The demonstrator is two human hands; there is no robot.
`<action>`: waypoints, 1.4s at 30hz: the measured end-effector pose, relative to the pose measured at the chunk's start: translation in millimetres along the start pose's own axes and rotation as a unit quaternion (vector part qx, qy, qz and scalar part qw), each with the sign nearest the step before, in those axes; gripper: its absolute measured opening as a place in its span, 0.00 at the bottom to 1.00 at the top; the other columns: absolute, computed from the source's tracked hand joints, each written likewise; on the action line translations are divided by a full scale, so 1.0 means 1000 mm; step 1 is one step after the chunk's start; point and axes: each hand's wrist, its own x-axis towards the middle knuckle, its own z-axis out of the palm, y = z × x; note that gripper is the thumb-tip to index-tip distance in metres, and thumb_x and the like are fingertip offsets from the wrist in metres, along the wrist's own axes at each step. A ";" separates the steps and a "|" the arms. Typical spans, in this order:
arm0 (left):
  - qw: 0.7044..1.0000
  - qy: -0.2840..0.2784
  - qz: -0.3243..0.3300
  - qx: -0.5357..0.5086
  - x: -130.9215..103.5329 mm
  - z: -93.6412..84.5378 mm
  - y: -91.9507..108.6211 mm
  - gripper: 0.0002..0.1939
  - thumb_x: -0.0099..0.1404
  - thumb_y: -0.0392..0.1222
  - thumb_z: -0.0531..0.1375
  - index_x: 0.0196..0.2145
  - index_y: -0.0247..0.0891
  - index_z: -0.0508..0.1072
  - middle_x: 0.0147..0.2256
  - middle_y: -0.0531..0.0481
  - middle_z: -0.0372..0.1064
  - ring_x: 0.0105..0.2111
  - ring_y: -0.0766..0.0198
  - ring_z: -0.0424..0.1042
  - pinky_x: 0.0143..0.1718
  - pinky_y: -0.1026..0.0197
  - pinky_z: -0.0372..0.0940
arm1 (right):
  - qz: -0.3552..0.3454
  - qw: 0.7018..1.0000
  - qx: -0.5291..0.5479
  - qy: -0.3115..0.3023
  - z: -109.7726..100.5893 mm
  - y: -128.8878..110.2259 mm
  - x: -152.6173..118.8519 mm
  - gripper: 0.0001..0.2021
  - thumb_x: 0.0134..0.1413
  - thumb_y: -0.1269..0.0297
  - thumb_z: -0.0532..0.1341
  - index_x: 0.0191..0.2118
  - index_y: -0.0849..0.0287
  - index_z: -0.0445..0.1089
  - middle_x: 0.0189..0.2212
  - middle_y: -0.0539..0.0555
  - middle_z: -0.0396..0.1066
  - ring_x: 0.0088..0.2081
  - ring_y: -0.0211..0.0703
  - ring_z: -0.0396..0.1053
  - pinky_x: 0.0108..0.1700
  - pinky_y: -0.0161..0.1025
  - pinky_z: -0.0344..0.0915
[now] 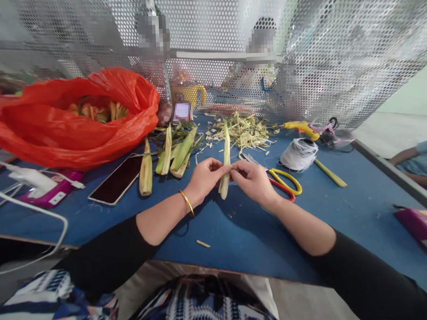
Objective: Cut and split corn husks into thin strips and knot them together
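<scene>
- Left hand (203, 178) and right hand (251, 178) both pinch the pale green, tapered leaf stalk (225, 158) at mid-length, fingertips nearly meeting.
- Stalk stands near upright, over the middle of the blue table (238, 234).
- Judgement: keep the pinch low and firm, and peel along the fibres.
- Yellow-and-red-handled scissors (285, 181) lie just right of the hands; more trimmed stalks (167, 157) toward the far edge.

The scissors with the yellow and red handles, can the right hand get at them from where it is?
Probably yes: the scissors lie flat on the blue table right beside the right hand, uncovered, though that hand is pinching the stalk.
</scene>
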 end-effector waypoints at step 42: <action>0.989 0.134 0.032 -0.050 0.012 -0.014 0.011 0.05 0.53 0.34 0.56 0.21 0.39 0.69 0.16 0.56 0.63 0.17 0.69 0.60 0.18 0.67 0.54 | 0.256 0.893 0.324 0.181 -0.008 0.000 0.017 0.04 0.41 0.64 0.57 0.28 0.54 0.64 0.22 0.51 0.72 0.26 0.46 0.74 0.22 0.37 0.63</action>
